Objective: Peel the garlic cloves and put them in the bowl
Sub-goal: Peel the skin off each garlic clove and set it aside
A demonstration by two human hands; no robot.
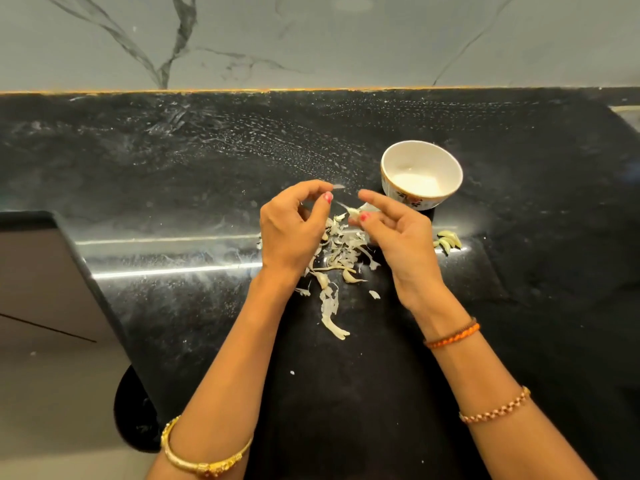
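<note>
My right hand (393,233) pinches a pale garlic clove (356,212) between thumb and fingers above the black counter. My left hand (294,230) is raised beside it, and its thumb and forefinger pinch a thin strip of garlic skin (338,186) pulled away from the clove. A white bowl (421,174) with a floral pattern stands just beyond my right hand, and I see no cloves inside it. A small group of peeled cloves (449,241) lies on the counter to the right of my right hand. Loose skins and a few unpeeled cloves (346,258) are heaped below both hands.
The black stone counter (173,174) runs back to a grey marbled wall (311,39). Its front edge cuts diagonally at the lower left, with floor beyond. A long curl of skin (332,317) lies nearer to me between my forearms.
</note>
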